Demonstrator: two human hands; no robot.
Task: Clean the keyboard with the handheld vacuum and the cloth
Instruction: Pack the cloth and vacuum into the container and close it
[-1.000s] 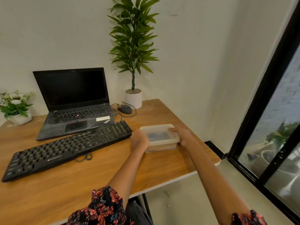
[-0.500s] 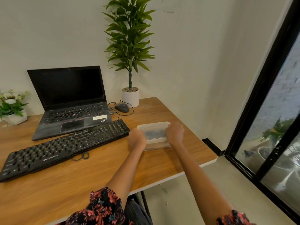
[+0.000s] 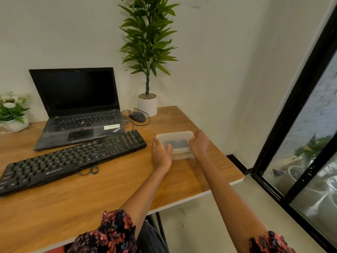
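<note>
A long black plastic keyboard [image 3: 73, 158] with a full set of dark keys and a number pad lies slanted across the wooden desk [image 3: 113, 194], its right end further back than its left. Faint pale lettering marks its front edge, and a thin black cable forms a small loop against the front edge near the middle. The key tops look dull, with pale legends too small to read.

Just right of the keyboard's number-pad end stands a translucent rectangular plastic container [image 3: 176, 143] with a lid on; something dark shows through it, but what it is cannot be told. The person's left hand [image 3: 160, 154] lies flat against the container's left side, fingers straight and together, thumb resting on the lid's near corner. The right hand [image 3: 198, 144] is at the container's right end with fingers curled over the lid's edge, gripping it; a small red spot shows beside the fingers. Both forearms reach out from sleeves of dark floral fabric.

Behind the keyboard, touching or nearly touching it, sits an open black laptop [image 3: 78, 110] with a dark screen. A black corded mouse [image 3: 137, 116] lies to its right, near a tall green artificial plant in a white pot [image 3: 147, 105]. A small white flower arrangement [image 3: 12, 112] stands at the desk's far left.
</note>
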